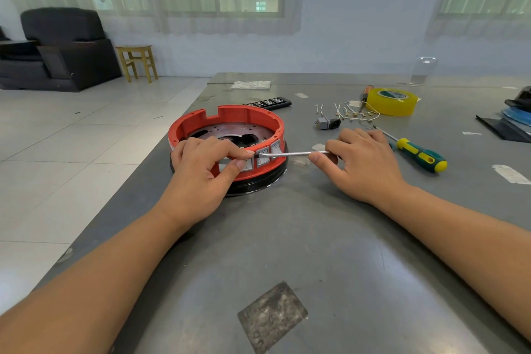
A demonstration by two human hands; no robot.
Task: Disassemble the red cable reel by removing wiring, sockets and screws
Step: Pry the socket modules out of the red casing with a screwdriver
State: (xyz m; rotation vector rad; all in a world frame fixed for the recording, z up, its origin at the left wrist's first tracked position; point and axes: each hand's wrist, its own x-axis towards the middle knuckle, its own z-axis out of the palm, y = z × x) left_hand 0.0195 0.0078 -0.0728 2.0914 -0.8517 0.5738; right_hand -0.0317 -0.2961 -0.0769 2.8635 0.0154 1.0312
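Observation:
The red cable reel lies flat on the grey metal table, its open ring up and a black base under it. Several grey rocker switches sit in its near wall. My left hand grips the reel's near rim, with forefinger and thumb pinching at a switch. My right hand holds a screwdriver by its hidden handle; the bare steel shaft points left, with its tip at the edge of a switch.
A second screwdriver with a green and yellow handle lies right of my right hand. Behind it are a removed grey socket part, several short loose wires, a yellow tape roll and a black strip. The table's left edge is near the reel.

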